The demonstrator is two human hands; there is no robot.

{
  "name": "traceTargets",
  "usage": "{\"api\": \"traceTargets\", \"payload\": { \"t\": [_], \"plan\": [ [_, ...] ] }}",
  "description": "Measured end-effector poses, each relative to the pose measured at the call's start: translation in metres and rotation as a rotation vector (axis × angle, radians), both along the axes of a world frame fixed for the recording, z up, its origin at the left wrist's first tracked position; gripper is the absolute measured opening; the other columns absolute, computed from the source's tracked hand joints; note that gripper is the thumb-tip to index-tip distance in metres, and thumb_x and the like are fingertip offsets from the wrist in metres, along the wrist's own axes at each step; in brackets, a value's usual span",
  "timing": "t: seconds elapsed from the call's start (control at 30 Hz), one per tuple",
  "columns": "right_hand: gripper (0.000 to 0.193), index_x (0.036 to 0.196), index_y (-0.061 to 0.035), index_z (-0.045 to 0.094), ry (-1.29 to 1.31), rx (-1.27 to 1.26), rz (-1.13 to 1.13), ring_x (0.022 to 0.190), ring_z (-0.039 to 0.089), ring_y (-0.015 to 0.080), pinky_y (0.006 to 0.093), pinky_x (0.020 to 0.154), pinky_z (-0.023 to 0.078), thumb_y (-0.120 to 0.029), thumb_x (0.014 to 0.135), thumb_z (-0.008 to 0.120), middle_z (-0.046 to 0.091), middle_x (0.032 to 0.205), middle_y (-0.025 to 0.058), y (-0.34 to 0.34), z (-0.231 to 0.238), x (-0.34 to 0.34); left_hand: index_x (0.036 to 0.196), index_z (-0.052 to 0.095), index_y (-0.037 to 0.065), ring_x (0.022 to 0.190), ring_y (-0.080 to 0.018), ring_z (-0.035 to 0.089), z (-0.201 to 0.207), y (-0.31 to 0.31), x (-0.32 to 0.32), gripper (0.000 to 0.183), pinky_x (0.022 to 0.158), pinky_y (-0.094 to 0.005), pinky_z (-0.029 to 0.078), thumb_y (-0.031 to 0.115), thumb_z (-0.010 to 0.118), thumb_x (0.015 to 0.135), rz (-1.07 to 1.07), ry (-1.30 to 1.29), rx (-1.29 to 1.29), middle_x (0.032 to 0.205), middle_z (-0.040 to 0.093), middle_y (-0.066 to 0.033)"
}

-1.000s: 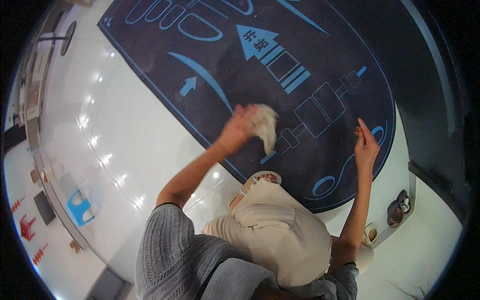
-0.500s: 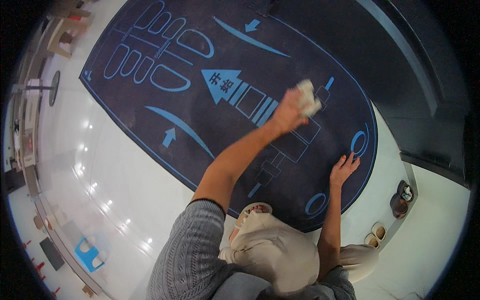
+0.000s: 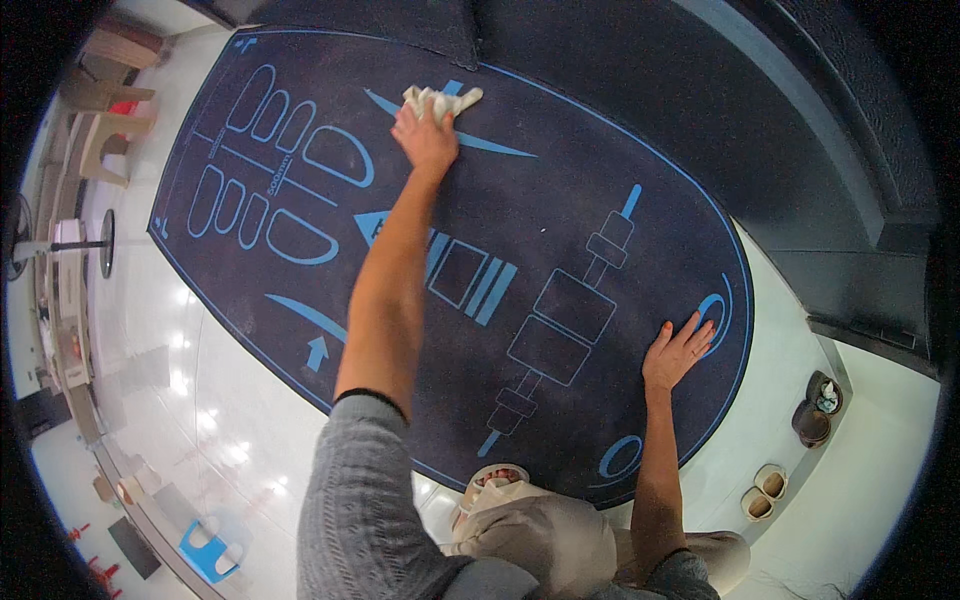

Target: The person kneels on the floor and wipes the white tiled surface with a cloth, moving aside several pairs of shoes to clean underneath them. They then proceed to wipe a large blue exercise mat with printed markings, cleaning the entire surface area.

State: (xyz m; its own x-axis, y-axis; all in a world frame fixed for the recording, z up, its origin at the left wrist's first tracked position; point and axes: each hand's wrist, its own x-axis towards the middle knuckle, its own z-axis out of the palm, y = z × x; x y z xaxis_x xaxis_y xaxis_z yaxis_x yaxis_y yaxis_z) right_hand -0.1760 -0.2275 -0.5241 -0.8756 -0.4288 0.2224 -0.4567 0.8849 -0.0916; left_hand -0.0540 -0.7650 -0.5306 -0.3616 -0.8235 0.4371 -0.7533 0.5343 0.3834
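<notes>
A crumpled off-white cloth (image 3: 440, 103) lies under and around the fingers of my left hand (image 3: 430, 138), pressed to the far part of a dark mat (image 3: 450, 400) with blue printed shapes. It covers part of a curved blue line there. My left arm reaches straight out across a printed arrow. Nearer me on the right, my right hand (image 3: 680, 352) rests flat on the mat with spread fingers, beside a blue ring mark (image 3: 712, 318). Nothing is in that hand.
A tall black panel (image 3: 640, 80) borders the mat's far right side. Slippers (image 3: 758, 492) and dark shoes (image 3: 815, 420) stand at the right. Shiny white floor (image 3: 180, 370) runs along the left, with a blue stool (image 3: 208, 550) at lower left and a wooden chair (image 3: 108, 135) at far left.
My left hand has swept the cloth from the mat's middle right to its far left part. My right hand stays by the ring mark, now flatter. The view has shifted slightly.
</notes>
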Motion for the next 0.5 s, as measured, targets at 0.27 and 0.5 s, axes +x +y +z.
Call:
{"api": "traceTargets", "payload": {
  "t": [0.27, 0.5],
  "plan": [
    [0.064, 0.151, 0.0005, 0.027, -0.031, 0.064, -0.021, 0.146, 0.014, 0.047, 0.0588, 0.118, 0.012, -0.038, 0.102, 0.044, 0.016, 0.158, 0.0295, 0.003, 0.006, -0.003, 0.126, 0.062, 0.008, 0.131, -0.0419, 0.041, 0.017, 0.198, -0.128, 0.049, 0.113, -0.0515, 0.028, 0.031, 0.071, 0.083, -0.88, 0.136, 0.071, 0.137, 0.048, -0.0256],
    [0.063, 0.148, 0.003, 0.031, -0.056, 0.062, -0.02, 0.147, 0.012, 0.0473, 0.0589, 0.117, 0.011, -0.035, 0.1, 0.046, 0.016, 0.157, 0.0304, 0.004, 0.008, -0.008, 0.128, 0.063, 0.016, 0.134, -0.0427, 0.043, 0.031, 0.27, 0.004, 0.044, 0.114, -0.058, 0.029, 0.009, 0.063, 0.084, -1.049, -0.211, 0.327, 0.146, 0.045, -0.0196]
  ]
}}
